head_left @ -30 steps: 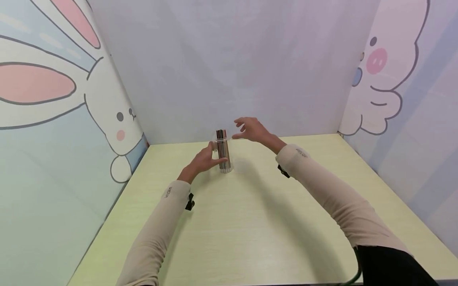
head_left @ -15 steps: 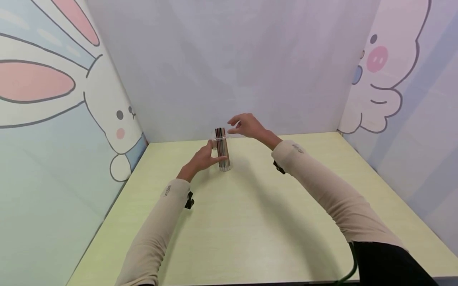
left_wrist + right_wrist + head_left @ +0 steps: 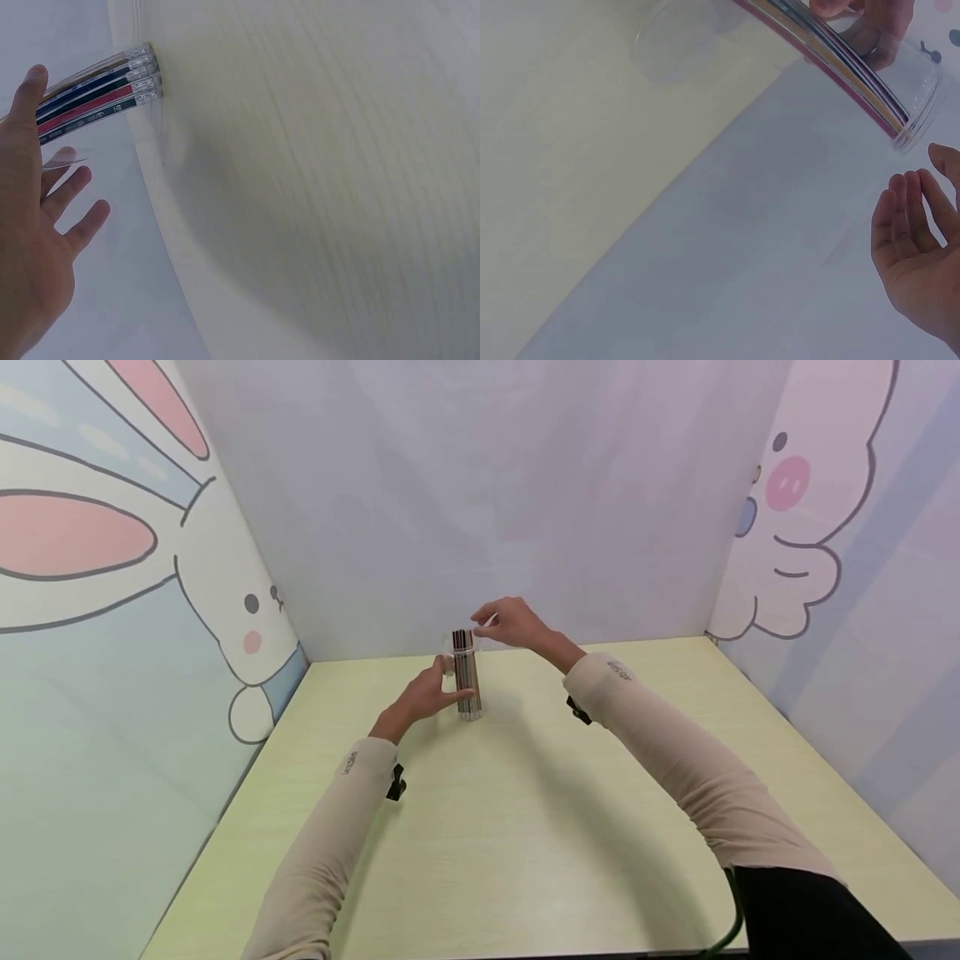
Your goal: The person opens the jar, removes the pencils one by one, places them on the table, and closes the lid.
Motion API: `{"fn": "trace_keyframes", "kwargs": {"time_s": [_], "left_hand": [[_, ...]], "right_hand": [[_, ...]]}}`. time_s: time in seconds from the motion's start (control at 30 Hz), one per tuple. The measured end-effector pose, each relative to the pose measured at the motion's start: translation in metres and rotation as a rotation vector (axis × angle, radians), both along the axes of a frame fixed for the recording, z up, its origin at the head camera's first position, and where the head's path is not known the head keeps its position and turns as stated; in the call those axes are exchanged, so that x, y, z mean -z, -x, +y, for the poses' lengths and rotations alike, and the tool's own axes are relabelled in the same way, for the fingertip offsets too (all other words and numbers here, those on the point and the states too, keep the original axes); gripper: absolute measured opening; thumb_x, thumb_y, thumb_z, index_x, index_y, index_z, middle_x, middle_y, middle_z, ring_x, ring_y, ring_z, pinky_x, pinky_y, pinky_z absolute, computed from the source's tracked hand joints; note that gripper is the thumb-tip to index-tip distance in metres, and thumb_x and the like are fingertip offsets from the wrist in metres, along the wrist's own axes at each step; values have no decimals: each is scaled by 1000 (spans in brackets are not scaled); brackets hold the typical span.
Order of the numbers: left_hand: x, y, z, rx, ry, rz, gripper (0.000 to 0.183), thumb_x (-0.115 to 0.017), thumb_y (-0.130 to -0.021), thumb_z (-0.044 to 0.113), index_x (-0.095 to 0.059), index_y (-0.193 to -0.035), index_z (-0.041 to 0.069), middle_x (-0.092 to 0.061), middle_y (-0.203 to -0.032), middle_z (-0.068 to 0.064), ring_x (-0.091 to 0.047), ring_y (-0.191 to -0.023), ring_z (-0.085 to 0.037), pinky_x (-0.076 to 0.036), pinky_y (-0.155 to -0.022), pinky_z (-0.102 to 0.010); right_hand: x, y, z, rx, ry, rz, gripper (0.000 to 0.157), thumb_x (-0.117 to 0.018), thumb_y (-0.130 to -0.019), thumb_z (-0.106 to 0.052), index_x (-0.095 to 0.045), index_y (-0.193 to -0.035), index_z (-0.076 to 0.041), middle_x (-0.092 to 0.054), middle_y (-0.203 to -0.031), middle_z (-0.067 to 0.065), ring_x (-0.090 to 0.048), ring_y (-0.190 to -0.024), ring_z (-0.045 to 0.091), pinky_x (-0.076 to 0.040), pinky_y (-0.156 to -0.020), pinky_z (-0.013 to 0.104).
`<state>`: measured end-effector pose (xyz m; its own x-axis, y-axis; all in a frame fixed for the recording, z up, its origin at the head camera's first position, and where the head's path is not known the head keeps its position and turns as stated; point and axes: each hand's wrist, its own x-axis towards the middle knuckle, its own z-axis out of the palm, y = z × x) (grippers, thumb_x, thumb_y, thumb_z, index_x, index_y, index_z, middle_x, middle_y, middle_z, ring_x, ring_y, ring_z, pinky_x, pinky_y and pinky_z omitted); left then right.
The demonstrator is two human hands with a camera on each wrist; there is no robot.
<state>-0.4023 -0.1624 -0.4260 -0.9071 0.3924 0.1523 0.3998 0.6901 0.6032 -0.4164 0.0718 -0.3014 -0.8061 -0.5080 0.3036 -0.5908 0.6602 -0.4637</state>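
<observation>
A clear see-through cup [image 3: 471, 715] stands near the back of the table, with a bundle of pencils [image 3: 461, 639] upright in it. My left hand [image 3: 424, 695] grips the cup's side, its thumb across the front and the fingers behind. Dark, red and tan pencils [image 3: 94, 105] show through the wall in the left wrist view, one printed HB. Beside the pencil tops hovers my right hand [image 3: 513, 622], fingers loosely bent with nothing between them. In the right wrist view a small gap separates its fingertips from the cup's rim [image 3: 930, 101].
A pale wood-grain table [image 3: 465, 860] spreads under both arms. Behind the cup rises a plain grey wall [image 3: 487, 510] close to the table's back edge. Panels with a cartoon rabbit [image 3: 232, 577] and a cartoon pig [image 3: 795, 518] stand at the left and right sides.
My right hand has moved left and slightly up, closer to the pencil tops, and its thumb and fingers have drawn nearer together. The left hand keeps its hold on the cup.
</observation>
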Motion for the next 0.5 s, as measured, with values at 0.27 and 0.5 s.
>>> {"fn": "trace_keyframes", "kwargs": {"time_s": [0.27, 0.5], "left_hand": [[4, -1, -1, 14, -7, 3, 85, -73, -92, 58, -34, -145, 5, -53, -144, -22, -55, -130, -42, -47, -103, -57], [1, 1, 1, 9, 3, 5, 86, -73, -93, 57, -33, -147, 3, -53, -144, -23, -55, -131, -44, -47, -102, -57]], "right_hand": [[4, -2, -13, 4, -57, 26, 28, -71, -101, -21, -75, -124, -5, -75, -120, 12, -70, -107, 25, -57, -89, 40], [3, -4, -17, 9, -73, 34, 24, -72, -100, -19, -78, -120, -5, -76, -116, 11, -72, -103, 26, -58, -88, 41]]}}
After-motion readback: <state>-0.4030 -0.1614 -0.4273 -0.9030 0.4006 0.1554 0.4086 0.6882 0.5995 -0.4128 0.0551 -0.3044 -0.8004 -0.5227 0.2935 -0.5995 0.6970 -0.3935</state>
